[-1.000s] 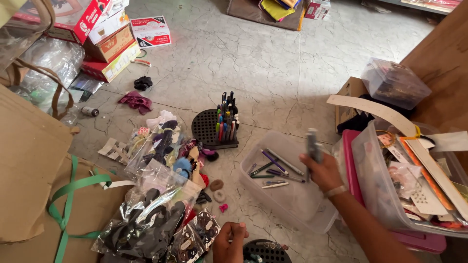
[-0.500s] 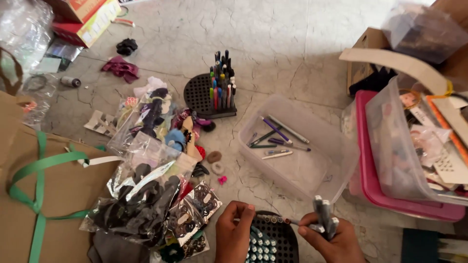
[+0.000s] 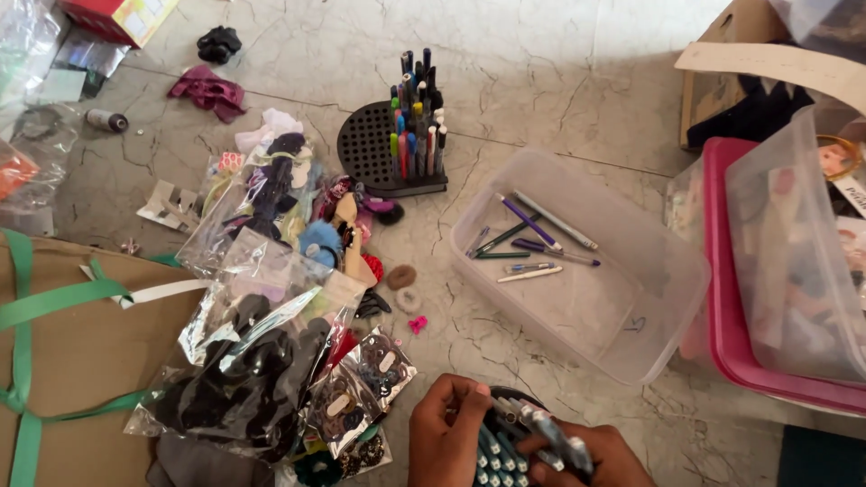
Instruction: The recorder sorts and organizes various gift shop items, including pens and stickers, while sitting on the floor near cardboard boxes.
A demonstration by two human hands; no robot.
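Sitting at three o'clock of the hands, a clear plastic bin point(image 3: 631, 298) holds loose pens. At six o'clock a black perforated pen stand point(image 3: 499, 437) lies under both hands. The right hand point(image 3: 586, 455) grips a bundle of pens point(image 3: 548, 435); the left hand point(image 3: 446, 428) curls its fingers on the stand's rim.

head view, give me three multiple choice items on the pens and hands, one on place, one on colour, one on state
1. Where does the clear tub with loose pens lie?
A. on the floor beside the pink bin
B. on a shelf
C. on the cardboard

2. What colour is the far round pen stand?
A. white
B. black
C. red

3. What is the right hand doing?
A. lying flat on the floor
B. gripping a bunch of pens
C. reaching into the tub

Answers: 1 A, the tub rests on the floor next to the pink bin. 2 B, its holed base is black. 3 B, its fingers close round a bunch of pens over the near stand, with the left hand at that stand too.
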